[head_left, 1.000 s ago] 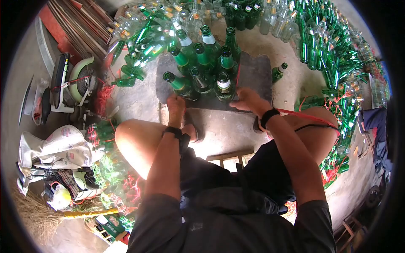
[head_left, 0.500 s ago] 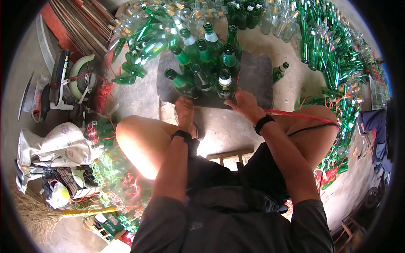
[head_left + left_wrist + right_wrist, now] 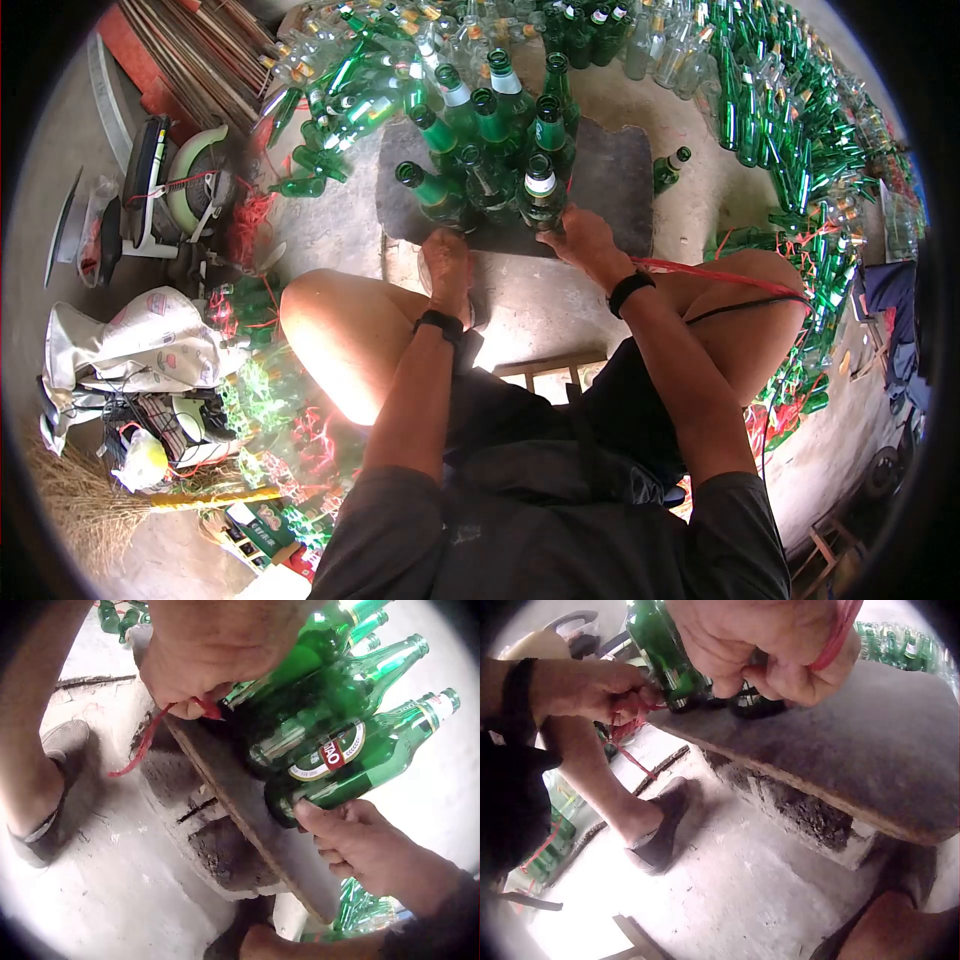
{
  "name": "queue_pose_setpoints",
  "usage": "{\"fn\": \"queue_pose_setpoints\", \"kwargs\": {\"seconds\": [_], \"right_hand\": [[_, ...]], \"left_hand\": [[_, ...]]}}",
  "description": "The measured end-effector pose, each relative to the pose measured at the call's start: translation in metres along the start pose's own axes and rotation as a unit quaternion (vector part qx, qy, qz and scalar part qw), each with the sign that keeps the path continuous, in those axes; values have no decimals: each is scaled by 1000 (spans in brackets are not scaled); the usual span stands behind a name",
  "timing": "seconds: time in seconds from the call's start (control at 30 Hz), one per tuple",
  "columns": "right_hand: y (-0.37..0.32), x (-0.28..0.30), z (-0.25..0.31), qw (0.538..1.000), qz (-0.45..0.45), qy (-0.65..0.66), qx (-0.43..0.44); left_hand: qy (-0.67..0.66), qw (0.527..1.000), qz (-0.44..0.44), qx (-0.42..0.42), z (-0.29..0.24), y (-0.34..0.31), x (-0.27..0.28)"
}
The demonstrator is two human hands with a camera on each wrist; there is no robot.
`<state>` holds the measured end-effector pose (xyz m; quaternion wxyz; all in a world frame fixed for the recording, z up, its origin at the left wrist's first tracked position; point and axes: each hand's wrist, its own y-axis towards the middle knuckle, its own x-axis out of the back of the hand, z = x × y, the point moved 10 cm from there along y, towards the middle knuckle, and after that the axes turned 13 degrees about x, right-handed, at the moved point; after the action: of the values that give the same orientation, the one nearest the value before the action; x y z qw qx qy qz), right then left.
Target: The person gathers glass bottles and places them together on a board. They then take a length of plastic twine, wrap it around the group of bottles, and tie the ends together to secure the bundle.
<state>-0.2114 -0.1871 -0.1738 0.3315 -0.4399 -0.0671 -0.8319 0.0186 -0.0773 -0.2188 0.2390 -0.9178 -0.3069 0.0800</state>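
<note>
Several green beer bottles [image 3: 490,190] stand in a tight group on a dark board [image 3: 620,190]. Red plastic twine [image 3: 700,268] runs from the right knee to my right hand [image 3: 592,250] and shows again beside the bottles. That hand has curled fingers, with the twine [image 3: 846,630] drawn across it; its thumb [image 3: 311,816] presses near the base of a labelled bottle [image 3: 337,757]. My left hand [image 3: 447,268] pinches a loose twine end [image 3: 146,742] low at the group's front left corner. The far side of the group is hidden.
Masses of green and clear bottles [image 3: 750,110] cover the floor at the back and right. A lone bottle [image 3: 670,170] is right of the board. Rough blocks [image 3: 795,810] support the board. A scooter [image 3: 180,200] and white sack [image 3: 150,340] lie left.
My left hand has moved right and slightly down along the board's front edge. The right hand has shifted slightly, staying by the front right bottle. The bottles keep their grouping.
</note>
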Motion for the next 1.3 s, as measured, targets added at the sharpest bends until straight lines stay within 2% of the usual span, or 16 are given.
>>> {"fn": "queue_pose_setpoints", "kwargs": {"seconds": [0.07,0.13,0.17,0.23,0.27,0.33,0.37,0.43,0.57,0.63,0.67,0.73,0.87,0.93,1.17,1.3], "right_hand": [[1,-3,-4,1000,2,-9,-5],[-2,-2,-1,1000,6,-18,-9],[-3,0,3,1000,3,-29,2],[-3,-1,5,999,1,-39,14],[-3,-2,3,999,1,-41,9],[-3,-3,1,999,2,-41,3],[-3,-4,1,999,0,-47,6],[-5,0,7,999,-1,-52,9],[-12,13,21,997,-5,-71,26],[-13,13,21,997,-6,-74,30],[-14,12,21,996,-2,-84,36],[-12,8,16,995,2,-94,41],[-10,3,6,989,12,-142,48],[-10,6,5,986,7,-157,54],[-18,19,21,980,39,-181,71],[-22,22,27,974,48,-212,68]], "left_hand": [[-4,1000,-11,10,5,3,1],[-25,997,-13,76,15,2,1],[-25,997,-14,76,15,0,0],[-85,995,12,43,19,3,-2],[-84,995,11,43,24,5,0],[-105,991,79,5,24,7,-9],[-104,991,78,5,29,10,-7],[-136,983,110,-63,18,7,-10],[-143,987,70,-35,32,17,-5],[-2,996,20,-86,23,14,-3],[-2,996,21,-85,24,14,-4],[-173,980,4,103,42,11,-5],[-193,972,4,132,33,-1,-10],[-179,968,14,177,34,-7,-15],[-167,970,5,176,38,-39,-30],[-149,980,9,130,39,-53,-39]]}}
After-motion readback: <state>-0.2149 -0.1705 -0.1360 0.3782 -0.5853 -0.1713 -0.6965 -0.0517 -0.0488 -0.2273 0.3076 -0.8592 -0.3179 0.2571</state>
